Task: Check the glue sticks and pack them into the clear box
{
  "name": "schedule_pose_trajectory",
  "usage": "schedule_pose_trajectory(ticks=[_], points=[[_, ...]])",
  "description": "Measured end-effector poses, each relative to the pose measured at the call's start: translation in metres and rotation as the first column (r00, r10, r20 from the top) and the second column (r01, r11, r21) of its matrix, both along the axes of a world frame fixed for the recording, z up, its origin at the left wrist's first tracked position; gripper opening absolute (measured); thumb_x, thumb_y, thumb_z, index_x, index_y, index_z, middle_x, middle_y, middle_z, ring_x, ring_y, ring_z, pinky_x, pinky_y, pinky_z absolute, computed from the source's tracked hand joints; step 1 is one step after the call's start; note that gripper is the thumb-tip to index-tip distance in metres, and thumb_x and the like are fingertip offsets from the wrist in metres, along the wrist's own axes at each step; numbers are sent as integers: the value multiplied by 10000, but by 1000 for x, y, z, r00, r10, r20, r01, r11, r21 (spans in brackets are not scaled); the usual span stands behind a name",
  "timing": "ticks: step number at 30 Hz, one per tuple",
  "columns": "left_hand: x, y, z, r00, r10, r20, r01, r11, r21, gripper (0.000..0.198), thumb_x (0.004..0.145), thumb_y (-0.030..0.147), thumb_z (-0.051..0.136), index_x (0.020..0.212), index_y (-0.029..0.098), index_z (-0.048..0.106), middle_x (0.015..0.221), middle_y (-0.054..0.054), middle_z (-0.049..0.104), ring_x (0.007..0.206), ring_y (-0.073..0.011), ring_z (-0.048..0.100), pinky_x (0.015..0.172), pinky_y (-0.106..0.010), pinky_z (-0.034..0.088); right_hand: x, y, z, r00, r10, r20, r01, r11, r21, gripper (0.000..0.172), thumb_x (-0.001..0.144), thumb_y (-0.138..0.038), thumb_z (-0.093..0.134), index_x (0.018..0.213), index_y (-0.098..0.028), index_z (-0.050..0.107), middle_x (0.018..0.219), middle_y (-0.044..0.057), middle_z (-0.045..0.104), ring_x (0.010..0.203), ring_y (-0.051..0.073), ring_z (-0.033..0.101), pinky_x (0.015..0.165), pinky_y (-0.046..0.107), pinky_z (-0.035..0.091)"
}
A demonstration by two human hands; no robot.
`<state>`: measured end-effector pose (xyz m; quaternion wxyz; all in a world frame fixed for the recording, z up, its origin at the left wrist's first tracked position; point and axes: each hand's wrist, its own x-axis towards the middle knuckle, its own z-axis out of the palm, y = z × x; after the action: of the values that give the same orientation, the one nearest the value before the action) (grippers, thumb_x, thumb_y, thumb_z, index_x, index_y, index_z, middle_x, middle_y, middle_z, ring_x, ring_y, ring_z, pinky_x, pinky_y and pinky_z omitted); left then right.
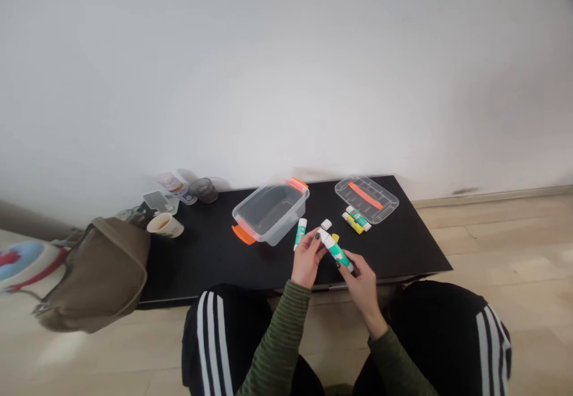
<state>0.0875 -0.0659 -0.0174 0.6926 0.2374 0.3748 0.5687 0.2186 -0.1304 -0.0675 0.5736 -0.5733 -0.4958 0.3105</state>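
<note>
**Two held: upright glue stick (300, 232), slanted glue stick (339, 254)**

Left hand (305, 260) closed around the base of the upright glue stick, which points almost straight to 12 o'clock above the fist. Right hand (360, 282) pinches the lower end of the slanted glue stick. That stick's long axis runs from 10 o'clock to 4 o'clock across the gap between the hands, and its white upper end sits at the left hand's fingertips (319, 240). Right hand is nearer its lower end. Forearms in green striped sleeves (277, 336) rise from 7 and 5 o'clock, elbows out of frame.

A white cap (326, 224) sits just past the left fingertips, at 1 o'clock. A yellow piece (335, 238) is partly hidden behind the slanted stick; cannot identify it.

Black table (201, 268) carries, at 1 o'clock, a small group of glue sticks (357, 220) beside a clear lid with an orange strip (366, 198). At 11 o'clock, a clear plastic box with orange handles (270, 214). At 10 o'clock, a mug (165, 225). At 9 o'clock, an olive bag (101, 277).
</note>
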Motion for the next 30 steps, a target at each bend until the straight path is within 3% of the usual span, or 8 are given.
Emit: schedule_pose_trajectory(ticks=[5, 12, 25, 30], points=[[-5, -8, 5, 994, 4, -114, -1, 1000, 24, 451, 689, 368, 823, 1081, 170, 718, 1049, -93, 693, 958, -204, 668, 861, -356, 559, 5, -5, 5, 994, -17, 109, 11, 998, 61, 292, 842, -281, 642, 1119, -205, 698, 1048, 101, 688, 957, 217, 641, 847, 355, 524], [-7, -15, -10, 983, -21, -181, 23, 1000, 5, 486, 671, 394, 827, 1085, 164, 721, 1019, -93, 711, 925, -199, 672, 866, -384, 564, 9, -7, 5, 985, 11, 173, -21, 998, 58, 284, 857, -304, 624, 1114, -223, 716, 1070, 116, 694, 1006, 242, 638, 905, 397, 520], [-8, -19, -14, 967, -33, -253, 43, 998, 34, 494, 667, 399, 826, 1085, 157, 720, 1002, -93, 728, 872, -185, 683, 833, -350, 569, 12, -7, 1, 992, 114, -51, -118, 991, -70, 340, 806, -377, 689, 1087, -195, 742, 987, 89, 731, 827, 199, 659, 739, 316, 544], [-5, -22, -15, 963, -45, -266, 63, 996, 58, 512, 700, 409, 801, 1131, 163, 673, 1039, -103, 718, 921, -198, 684, 853, -343, 554, 8, -3, 3, 975, 127, -180, -146, 985, -97, 364, 758, -407, 727, 1040, -179, 760, 950, 85, 754, 822, 219, 684, 755, 341, 565]])
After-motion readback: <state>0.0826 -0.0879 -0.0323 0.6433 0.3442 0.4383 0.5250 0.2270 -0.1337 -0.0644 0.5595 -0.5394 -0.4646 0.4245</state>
